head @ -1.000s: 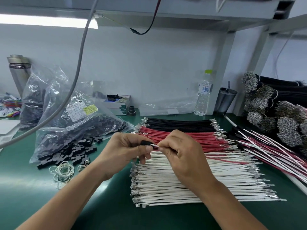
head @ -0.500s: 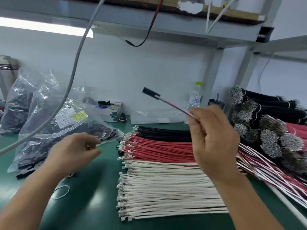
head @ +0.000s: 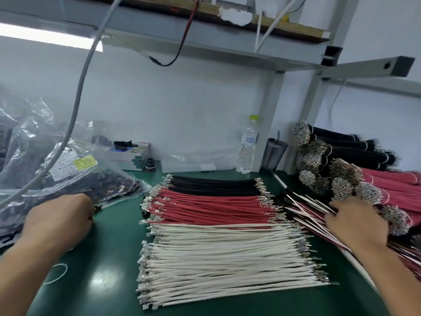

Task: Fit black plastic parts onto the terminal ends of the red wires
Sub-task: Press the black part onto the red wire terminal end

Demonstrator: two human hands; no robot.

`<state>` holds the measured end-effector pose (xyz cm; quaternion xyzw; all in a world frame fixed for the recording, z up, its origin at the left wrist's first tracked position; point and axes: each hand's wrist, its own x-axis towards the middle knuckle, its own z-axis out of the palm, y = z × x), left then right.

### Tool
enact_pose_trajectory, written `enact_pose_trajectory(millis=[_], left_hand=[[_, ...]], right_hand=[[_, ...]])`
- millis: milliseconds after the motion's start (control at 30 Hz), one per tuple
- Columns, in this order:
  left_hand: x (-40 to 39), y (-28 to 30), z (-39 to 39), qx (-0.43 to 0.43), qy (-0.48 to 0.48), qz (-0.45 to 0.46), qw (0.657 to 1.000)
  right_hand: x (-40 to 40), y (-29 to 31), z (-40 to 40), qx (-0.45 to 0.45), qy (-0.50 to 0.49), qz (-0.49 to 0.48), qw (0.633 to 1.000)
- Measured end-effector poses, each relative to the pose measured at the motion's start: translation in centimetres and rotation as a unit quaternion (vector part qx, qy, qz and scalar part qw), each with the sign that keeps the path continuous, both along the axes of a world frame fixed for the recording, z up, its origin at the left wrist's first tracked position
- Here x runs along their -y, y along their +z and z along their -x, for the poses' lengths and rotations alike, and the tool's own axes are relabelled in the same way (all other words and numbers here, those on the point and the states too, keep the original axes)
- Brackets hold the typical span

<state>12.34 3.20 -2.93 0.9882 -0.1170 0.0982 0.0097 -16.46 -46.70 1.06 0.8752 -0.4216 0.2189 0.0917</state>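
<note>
Loose red wires [head: 211, 208] with metal terminals lie in a row on the green mat, between black wires [head: 214, 185] and white wires [head: 227, 254]. At the left, a clear bag [head: 75, 179] holds black plastic parts. My left hand [head: 59, 220] is at the bag's mouth with its fingers curled down over the parts. Its fingertips are hidden. My right hand [head: 355, 222] lies on a slanted pile of fitted wires [head: 305, 215] at the right. A thin wire runs in between its thumb and fingers.
Tied bundles of red and black wires [head: 387, 185] are stacked at the far right. A water bottle [head: 247, 147], a dark cup [head: 274, 156] and a small box [head: 132, 156] stand along the back wall. A grey cable [head: 77, 106] hangs at the left. A rubber band [head: 57, 273] lies near my left forearm.
My right hand carried the wire with its black part from the middle up and over to the pile at the right. My left hand moved left to the bag of black parts.
</note>
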Motion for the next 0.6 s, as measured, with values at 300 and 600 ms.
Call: enact_pose_trajectory(millis=[300,600], left_hand=[[5.4,1.5,6.2,0.146,-0.101,0.193,0.965],[6.3,0.2,6.1,0.127,-0.166,0.306,0.929]], right_hand=[[-14.1,1.4,-14.8,0.091,0.400,-0.121,0.904],[-18.2,-0.5,-23.0,-0.068,0.384,-0.140,0.910]])
